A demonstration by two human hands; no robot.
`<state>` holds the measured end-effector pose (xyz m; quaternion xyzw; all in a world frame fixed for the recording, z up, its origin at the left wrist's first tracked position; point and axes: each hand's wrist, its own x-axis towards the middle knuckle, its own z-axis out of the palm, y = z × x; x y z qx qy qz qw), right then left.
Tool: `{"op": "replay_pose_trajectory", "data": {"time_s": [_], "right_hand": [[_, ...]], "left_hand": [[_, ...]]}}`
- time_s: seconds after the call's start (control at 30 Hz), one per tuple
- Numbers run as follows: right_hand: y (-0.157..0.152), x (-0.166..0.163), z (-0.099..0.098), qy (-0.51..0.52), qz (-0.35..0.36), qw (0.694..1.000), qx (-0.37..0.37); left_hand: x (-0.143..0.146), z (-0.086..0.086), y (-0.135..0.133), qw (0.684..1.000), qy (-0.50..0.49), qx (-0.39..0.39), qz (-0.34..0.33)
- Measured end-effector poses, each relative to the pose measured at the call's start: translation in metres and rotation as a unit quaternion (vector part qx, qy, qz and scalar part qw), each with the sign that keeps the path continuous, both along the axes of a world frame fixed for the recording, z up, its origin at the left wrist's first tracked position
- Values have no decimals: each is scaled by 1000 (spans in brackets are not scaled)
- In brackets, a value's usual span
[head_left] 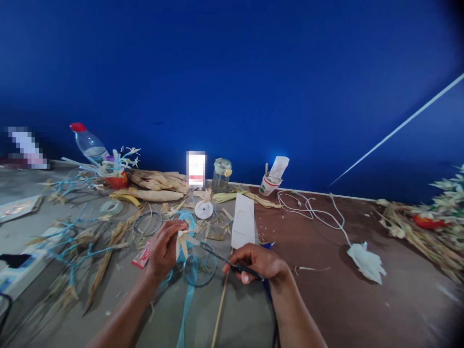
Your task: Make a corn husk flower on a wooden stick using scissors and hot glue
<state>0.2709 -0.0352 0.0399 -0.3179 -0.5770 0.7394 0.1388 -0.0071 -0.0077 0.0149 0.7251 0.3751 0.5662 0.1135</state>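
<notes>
Just left of the frame's lower centre, the person's left hand (167,245) pinches a pale husk flower (184,244). Apart from it, right of centre, the right hand (257,263) grips a slim dark tool (219,258) aimed at the petals; whether they touch, I can't tell.

I see the dim blue wall (232,87) blacken at upper right (white flowers (446,197) below look blurred).
</notes>
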Motion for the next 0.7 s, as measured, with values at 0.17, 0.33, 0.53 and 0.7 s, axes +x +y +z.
{"op": "replay_pose_trajectory", "data": {"time_s": [0.17, 0.33, 0.53, 0.7], "right_hand": [[1, 2, -2, 13, 22, 1000, -7], [2, 0, -2, 14, 37, 999, -18], [1, 3, -4, 17, 30, 999, -13], [2, 6, -4, 16, 24, 1000, -5]], "left_hand": [[-3, -6, 1, 999, 1, -10, -31], [-3, -7, 1, 999, -1, -8, -47], [-3, -5, 1, 999, 0, -8, -36], [-2, -4, 1, 999, -8, -12, -35]]}}
